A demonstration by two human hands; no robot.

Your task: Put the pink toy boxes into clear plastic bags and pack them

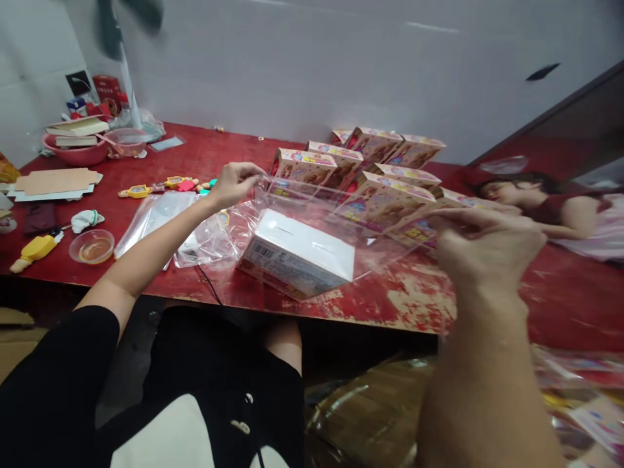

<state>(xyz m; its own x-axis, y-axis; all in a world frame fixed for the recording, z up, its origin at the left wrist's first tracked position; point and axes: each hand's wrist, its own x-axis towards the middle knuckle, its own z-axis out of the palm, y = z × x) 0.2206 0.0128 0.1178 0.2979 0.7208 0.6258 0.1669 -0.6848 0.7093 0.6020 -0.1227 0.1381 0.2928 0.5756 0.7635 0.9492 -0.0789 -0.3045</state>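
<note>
The left hand point(234, 183) pinches one top edge of a clear, thin plastic bag point(312, 214) and the right hand point(480, 244) pinches the other edge, so the bag is pulled wide between them over the worn red counter point(400, 292). A white cardboard box with a barcode on its side point(297, 253) lies inside the bag, resting near the front edge of the counter. Just behind the bag stand pink picture boxes in rows point(370, 169), and to the left are a small clear cup point(91, 246) and a yellow toy point(34, 250).
</note>
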